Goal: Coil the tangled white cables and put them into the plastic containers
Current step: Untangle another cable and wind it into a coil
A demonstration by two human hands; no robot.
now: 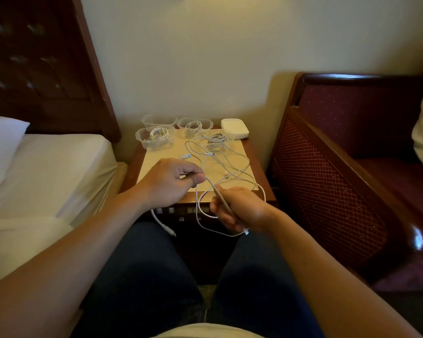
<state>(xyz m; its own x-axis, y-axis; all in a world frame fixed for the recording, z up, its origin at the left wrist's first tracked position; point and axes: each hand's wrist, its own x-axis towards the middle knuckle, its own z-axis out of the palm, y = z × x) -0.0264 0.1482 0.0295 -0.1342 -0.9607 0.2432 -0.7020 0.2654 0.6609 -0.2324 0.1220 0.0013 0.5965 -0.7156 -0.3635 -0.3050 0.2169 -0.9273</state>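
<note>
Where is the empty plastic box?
The empty container sits at the nightstand's far left corner by the wall, behind a container holding a coiled cable.

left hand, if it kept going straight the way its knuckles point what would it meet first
Probably the loose cable lying tangled on the nightstand, just beyond the left hand. Depth is unclear from one view, so the hand may pass above it.

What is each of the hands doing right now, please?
Left hand: closed, pinching the white cable between thumb and fingers.
Right hand: closed, gripping the same white cable near its end.
</note>
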